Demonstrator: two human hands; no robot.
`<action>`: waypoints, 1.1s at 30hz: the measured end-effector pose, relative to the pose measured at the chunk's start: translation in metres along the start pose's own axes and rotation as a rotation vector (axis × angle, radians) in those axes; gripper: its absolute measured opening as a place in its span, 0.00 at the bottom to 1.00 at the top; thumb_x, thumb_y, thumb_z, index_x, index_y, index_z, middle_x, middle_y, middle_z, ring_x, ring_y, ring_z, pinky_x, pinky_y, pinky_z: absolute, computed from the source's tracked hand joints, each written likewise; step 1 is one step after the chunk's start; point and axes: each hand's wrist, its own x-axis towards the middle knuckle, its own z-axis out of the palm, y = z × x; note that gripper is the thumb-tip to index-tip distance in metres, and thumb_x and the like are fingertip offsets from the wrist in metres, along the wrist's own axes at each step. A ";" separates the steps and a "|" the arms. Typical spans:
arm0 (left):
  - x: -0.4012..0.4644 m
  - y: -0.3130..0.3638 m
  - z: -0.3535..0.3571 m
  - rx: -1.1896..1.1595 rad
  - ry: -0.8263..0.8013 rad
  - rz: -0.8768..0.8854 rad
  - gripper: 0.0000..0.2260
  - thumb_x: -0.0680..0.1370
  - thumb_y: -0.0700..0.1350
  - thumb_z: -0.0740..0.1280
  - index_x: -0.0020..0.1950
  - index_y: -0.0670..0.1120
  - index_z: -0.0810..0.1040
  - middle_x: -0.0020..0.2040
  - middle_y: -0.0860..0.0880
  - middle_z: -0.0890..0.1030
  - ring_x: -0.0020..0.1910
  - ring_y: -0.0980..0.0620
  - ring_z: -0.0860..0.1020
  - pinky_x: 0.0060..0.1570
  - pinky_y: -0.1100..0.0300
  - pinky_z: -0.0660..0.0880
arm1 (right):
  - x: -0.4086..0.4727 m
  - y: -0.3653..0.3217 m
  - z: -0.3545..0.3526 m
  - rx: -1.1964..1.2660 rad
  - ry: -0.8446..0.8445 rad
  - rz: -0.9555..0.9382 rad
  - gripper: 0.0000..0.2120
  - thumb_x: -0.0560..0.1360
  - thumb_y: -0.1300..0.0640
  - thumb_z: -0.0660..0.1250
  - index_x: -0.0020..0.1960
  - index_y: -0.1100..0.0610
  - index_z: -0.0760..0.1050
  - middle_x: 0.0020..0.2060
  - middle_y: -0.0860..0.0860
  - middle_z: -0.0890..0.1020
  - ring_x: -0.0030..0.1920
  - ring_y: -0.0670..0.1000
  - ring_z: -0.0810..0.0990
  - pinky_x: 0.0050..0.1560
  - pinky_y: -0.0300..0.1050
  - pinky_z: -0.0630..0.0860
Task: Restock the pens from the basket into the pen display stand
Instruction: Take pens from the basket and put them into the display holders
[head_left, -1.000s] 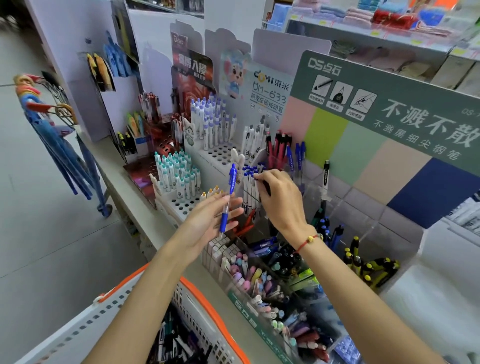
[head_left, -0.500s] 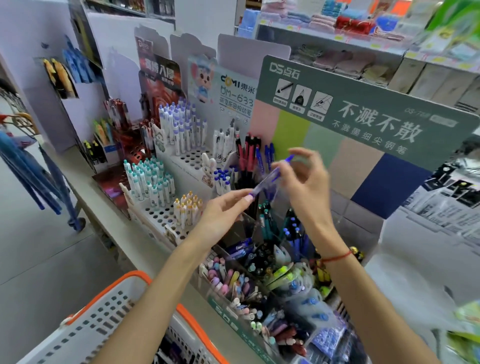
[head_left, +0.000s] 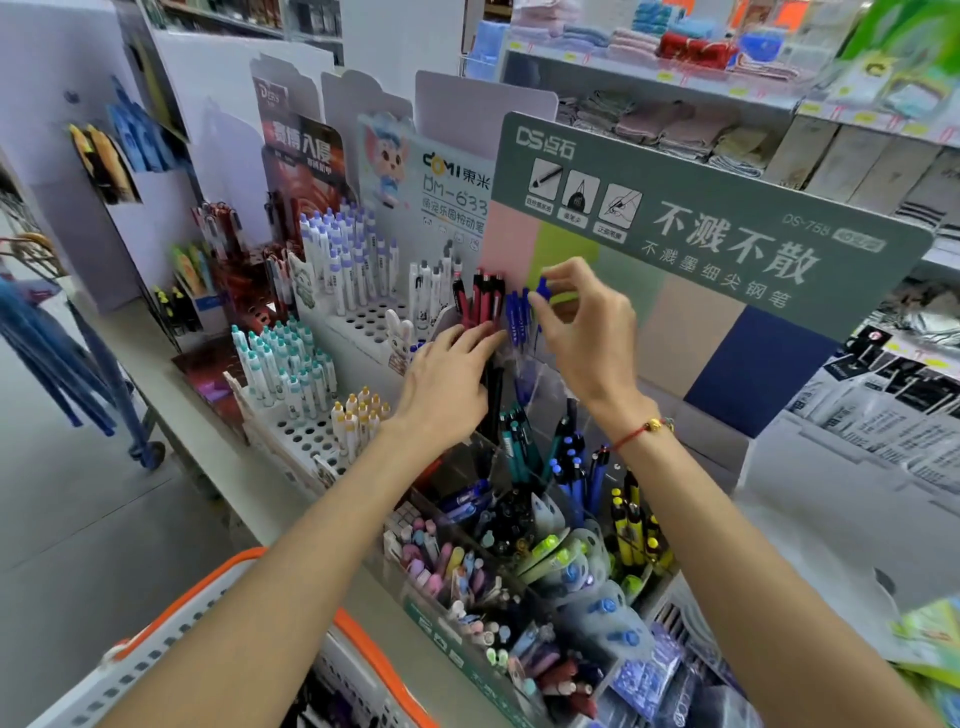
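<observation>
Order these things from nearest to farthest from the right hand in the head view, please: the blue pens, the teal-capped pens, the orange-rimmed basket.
1. Blue pens: in the stand, just left of the right hand, whose fingertips pinch one blue pen.
2. Teal-capped pens: farther left, in the white holed rack.
3. Orange-rimmed basket: bottom left, below the counter edge.

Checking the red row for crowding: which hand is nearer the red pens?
Left. The left hand has its fingertips at the base of the red pens. The right hand is off to their right, pinching a blue pen beyond the standing blue pens.
</observation>
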 end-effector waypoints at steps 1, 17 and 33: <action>0.000 0.000 -0.001 0.010 -0.017 0.000 0.33 0.76 0.36 0.60 0.79 0.52 0.56 0.79 0.52 0.58 0.77 0.48 0.55 0.73 0.50 0.56 | 0.000 0.002 0.002 -0.050 -0.064 0.016 0.07 0.76 0.58 0.70 0.54 0.58 0.80 0.44 0.51 0.85 0.42 0.51 0.83 0.44 0.51 0.81; -0.020 -0.018 -0.024 -0.145 -0.043 -0.074 0.22 0.79 0.41 0.60 0.74 0.51 0.66 0.74 0.51 0.68 0.73 0.49 0.64 0.69 0.50 0.62 | -0.019 -0.021 0.001 -0.359 -0.271 0.065 0.21 0.76 0.61 0.63 0.69 0.52 0.71 0.57 0.55 0.79 0.61 0.58 0.69 0.58 0.52 0.66; -0.266 -0.148 0.041 -0.638 0.046 -0.774 0.08 0.81 0.44 0.64 0.54 0.57 0.77 0.54 0.55 0.82 0.53 0.54 0.80 0.56 0.51 0.76 | -0.225 -0.115 0.118 -0.003 -0.672 -0.148 0.09 0.71 0.61 0.66 0.48 0.53 0.82 0.40 0.49 0.80 0.47 0.55 0.73 0.45 0.50 0.71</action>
